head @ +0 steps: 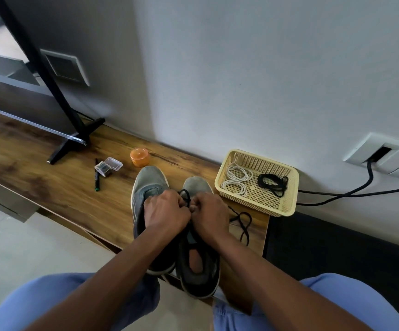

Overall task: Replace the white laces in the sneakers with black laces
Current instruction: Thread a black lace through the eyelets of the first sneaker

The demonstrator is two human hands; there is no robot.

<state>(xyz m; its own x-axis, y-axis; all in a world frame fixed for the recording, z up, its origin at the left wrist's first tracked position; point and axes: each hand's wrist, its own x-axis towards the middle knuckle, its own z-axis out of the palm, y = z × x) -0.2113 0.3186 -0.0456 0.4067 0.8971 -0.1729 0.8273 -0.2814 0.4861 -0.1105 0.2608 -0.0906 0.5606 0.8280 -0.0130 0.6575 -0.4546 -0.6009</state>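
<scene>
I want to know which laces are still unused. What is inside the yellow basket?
The perforated yellow plastic basket holds two coiled white laces on its left and one bundled black lace on its right. Nothing covers them; its mesh floor shows bare elsewhere.

Bare surface [50, 187] lies open at centre left of the frame, between the two sneakers [170, 211] in the middle and the black stand foot [74, 142] at upper left. A pen [96, 175], a clear little box [107, 166] and an orange jar [140, 157] crowd the strip just above the sneakers. At right, a basket [287, 201] sits near the surface's end, with a loose black lace [244, 223] lying across the narrow gap beside the sneakers. Cables [351, 189] trail along the wall at far right.
</scene>
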